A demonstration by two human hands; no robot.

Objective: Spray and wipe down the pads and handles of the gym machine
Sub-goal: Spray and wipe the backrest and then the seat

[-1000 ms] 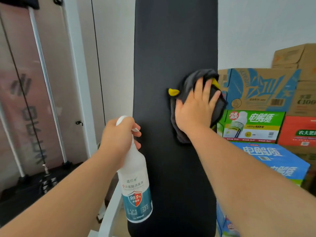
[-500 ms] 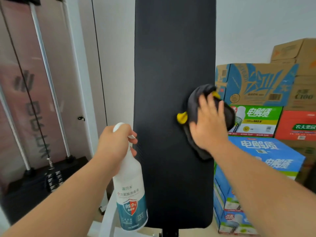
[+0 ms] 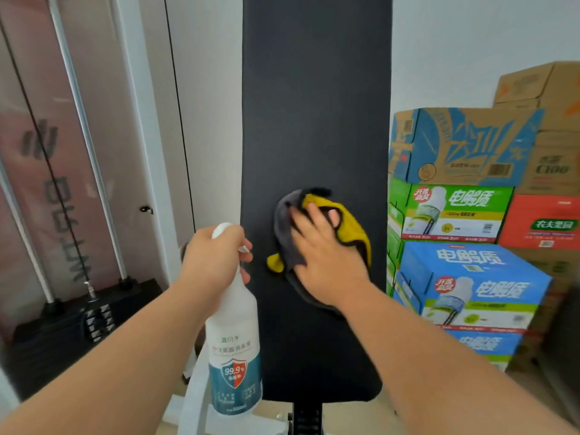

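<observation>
- Stacked cartons flank the upright black pad.
- Wiping step: my right grip, fingers spread, presses the cloth, blurred and seemingly bunched, on the pad's lower half.
- My left grip wraps the spray bottle at the pad's left edge.
- Next, I'd say: firm strokes toward the bottom edge.

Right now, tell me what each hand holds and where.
Left hand grips the spray bottle at its neck; right hand presses the cloth flat against the black pad.

The back pad is showing plain black, the cloth is showing grey and yellow, and the spray bottle is showing white with a teal label.
</observation>
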